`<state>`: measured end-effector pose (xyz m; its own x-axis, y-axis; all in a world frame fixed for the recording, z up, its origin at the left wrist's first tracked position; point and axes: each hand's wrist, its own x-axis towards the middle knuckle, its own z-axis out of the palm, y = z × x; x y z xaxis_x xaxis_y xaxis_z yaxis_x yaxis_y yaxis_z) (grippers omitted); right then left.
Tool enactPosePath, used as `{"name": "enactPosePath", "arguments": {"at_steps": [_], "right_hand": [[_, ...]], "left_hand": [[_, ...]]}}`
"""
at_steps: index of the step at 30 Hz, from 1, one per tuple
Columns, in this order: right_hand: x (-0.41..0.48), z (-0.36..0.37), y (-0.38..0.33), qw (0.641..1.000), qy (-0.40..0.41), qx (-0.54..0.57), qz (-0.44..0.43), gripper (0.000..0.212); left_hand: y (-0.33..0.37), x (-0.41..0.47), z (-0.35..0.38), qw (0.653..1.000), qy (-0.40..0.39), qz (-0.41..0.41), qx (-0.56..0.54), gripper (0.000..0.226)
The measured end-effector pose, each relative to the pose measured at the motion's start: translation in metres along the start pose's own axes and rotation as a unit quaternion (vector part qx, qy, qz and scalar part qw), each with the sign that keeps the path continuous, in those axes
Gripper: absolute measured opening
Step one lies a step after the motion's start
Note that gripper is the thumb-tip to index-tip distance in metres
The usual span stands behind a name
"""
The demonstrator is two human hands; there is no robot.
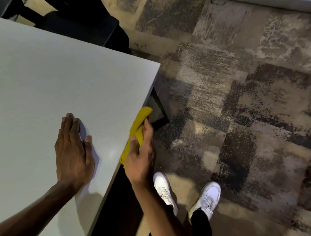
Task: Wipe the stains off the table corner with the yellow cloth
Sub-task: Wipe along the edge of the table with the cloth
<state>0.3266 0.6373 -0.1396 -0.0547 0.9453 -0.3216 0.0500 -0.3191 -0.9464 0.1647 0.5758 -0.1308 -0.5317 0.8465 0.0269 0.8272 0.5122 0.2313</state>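
Note:
A white table (pixel 40 80) fills the left half of the view, its far right corner near the upper middle. My left hand (pixel 73 151) lies flat on the tabletop, fingers together, holding nothing. My right hand (pixel 140 154) grips a bunched yellow cloth (pixel 140 123) and presses it against the table's right edge, partway down from the corner. The cloth's upper end sticks out past my fingers, and part of it is hidden under my palm. No stains show on the surface from here.
A black office chair (pixel 79 11) stands behind the table's far edge. A dark table leg (pixel 159 108) shows below the right edge. My two white shoes (pixel 185 195) stand on patterned grey and beige carpet (pixel 246 107) to the right.

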Motion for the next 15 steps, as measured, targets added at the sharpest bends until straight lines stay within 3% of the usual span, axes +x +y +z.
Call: {"name": "enactPosePath", "arguments": {"at_steps": [3,7,13,15], "right_hand": [[0.007,-0.006,0.005,0.998,-0.043,-0.047,0.019,0.065],[-0.022,-0.003,0.01,0.999,-0.04,-0.029,-0.008,0.064],[0.013,-0.016,0.017,0.999,-0.051,0.006,-0.009,0.06],[0.039,-0.016,0.014,0.999,-0.039,-0.007,-0.014,0.058]], "left_hand": [[0.002,0.004,-0.006,1.0,-0.019,-0.008,0.013,0.067],[0.029,0.016,-0.016,1.0,-0.004,-0.013,-0.02,0.065],[0.091,0.067,-0.003,0.99,-0.018,0.132,-0.044,0.061],[0.105,0.092,0.001,0.989,-0.02,0.14,-0.048,0.062]]}}
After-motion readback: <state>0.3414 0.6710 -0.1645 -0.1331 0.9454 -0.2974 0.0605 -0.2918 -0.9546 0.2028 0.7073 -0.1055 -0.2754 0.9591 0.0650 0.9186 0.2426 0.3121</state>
